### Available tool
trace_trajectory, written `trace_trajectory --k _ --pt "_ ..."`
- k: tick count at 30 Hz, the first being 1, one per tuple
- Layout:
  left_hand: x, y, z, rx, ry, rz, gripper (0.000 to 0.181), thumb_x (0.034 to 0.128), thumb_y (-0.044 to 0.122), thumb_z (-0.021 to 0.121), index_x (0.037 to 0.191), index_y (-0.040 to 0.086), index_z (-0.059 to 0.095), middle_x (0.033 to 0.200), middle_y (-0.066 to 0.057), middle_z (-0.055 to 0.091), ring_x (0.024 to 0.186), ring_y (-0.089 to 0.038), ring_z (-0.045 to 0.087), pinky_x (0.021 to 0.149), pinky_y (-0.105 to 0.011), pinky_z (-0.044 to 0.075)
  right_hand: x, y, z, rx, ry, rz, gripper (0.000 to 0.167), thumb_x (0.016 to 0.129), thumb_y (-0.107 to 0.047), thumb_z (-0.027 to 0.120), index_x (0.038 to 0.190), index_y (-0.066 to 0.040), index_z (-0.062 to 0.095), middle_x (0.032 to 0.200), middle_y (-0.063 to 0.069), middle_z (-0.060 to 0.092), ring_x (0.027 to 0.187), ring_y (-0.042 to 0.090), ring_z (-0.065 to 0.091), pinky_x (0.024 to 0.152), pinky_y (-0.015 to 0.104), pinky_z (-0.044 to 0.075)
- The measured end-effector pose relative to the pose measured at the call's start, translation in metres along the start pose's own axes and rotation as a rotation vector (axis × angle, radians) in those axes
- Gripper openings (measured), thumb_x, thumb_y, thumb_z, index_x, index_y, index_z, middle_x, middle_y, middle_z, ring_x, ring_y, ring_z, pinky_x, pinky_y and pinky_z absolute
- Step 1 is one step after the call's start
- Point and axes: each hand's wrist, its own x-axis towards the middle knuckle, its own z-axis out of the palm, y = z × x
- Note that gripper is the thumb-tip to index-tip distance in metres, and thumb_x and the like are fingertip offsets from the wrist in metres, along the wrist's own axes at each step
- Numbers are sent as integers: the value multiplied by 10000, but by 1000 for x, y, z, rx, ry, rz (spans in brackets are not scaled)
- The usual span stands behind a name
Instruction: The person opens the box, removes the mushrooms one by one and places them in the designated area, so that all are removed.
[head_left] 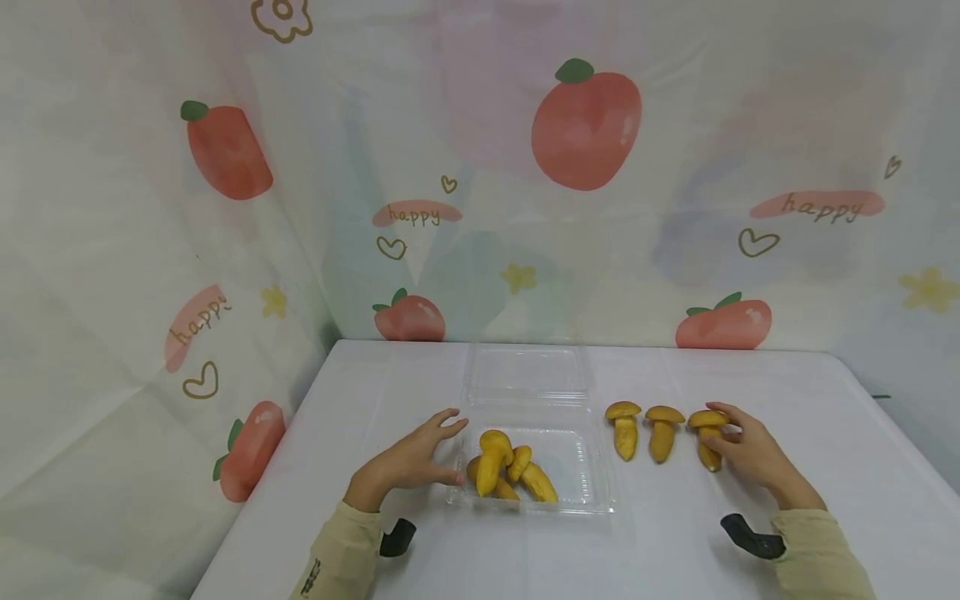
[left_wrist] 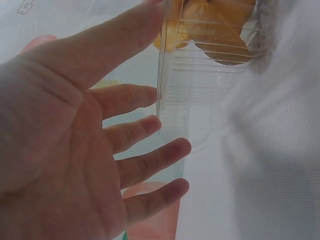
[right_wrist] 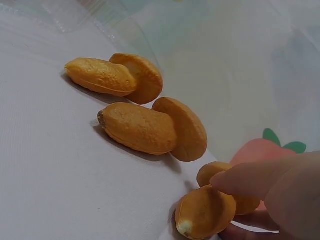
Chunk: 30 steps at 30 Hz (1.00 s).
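On the table, a clear plastic clamshell box (head_left: 588, 458) stands with its lid folded back, and several yellow-brown mushrooms (head_left: 491, 462) lie in its left part. My left hand (head_left: 412, 457) is at the box's left side, fingers spread and straight, thumb at the rim; in the left wrist view the fingers (left_wrist: 145, 162) hold nothing. To the right of the box, three mushrooms lie in a row. With thumb and fingers my right hand (head_left: 753, 450) pinches the rightmost mushroom (right_wrist: 202, 215), still at table level. Beside it are the middle mushroom (right_wrist: 140, 130) and the left one (right_wrist: 100, 76).
The clear lid (head_left: 528, 373) lies behind the box, towards the back edge. A white cloth covers the table (head_left: 645, 542). Behind it and on the left hangs a fruit-printed curtain (head_left: 480, 167). Dark straps (head_left: 752, 537) show near both wrists.
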Motion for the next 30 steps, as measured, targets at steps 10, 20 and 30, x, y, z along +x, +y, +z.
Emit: trace_trajectory --k 10,20,30 --pt "0 -2 0 3 -2 -3 899 845 342 827 1579 113 361 1676 -145 221 1516 -402 306 1194 -610 319 2 0 0 -13 -2 31 652 1029 -224 588 1511 84 277 1381 391 410 1075 461 542 777 337 538" --pt "0 -2 1 -10 -2 4 892 846 333 828 1576 108 366 1676 -149 224 1517 -405 301 1193 -618 313 0 -1 -4 -21 -2 103 750 1058 -431 475 1535 86 213 1455 455 268 1194 553 447 917 590 515" --pt "-2 1 -1 -11 -5 26 885 855 314 820 1573 74 360 1673 -177 218 1513 -419 303 1186 -615 325 -4 -8 -15 -29 57 106 813 1058 -506 429 1554 85 172 1496 486 175 1299 658 276 1041 777 335"
